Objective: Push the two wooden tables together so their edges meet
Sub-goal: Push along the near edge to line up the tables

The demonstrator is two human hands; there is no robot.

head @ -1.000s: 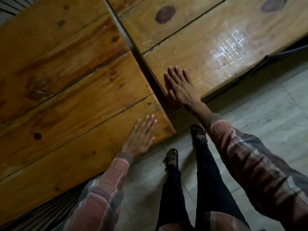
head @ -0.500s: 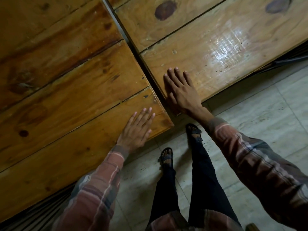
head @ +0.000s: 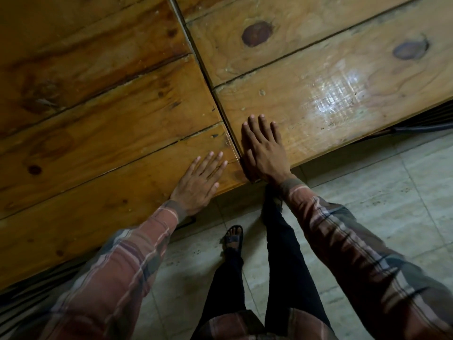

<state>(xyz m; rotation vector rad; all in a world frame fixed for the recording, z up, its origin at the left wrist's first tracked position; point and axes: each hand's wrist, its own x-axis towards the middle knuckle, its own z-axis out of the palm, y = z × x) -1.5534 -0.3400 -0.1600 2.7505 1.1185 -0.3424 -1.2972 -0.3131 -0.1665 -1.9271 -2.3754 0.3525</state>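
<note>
Left table [head: 103, 133], right table [head: 326, 94]: edges side by side, only a thin dark seam between. Your left hand [head: 199, 182] lies flat, fingers spread, gripping nothing, at the left table's near corner. Your right hand [head: 263, 150]: likewise flat on the right table, beside the seam.

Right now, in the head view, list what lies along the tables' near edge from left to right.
left table → left hand → seam between the tables → right hand → right table
</note>
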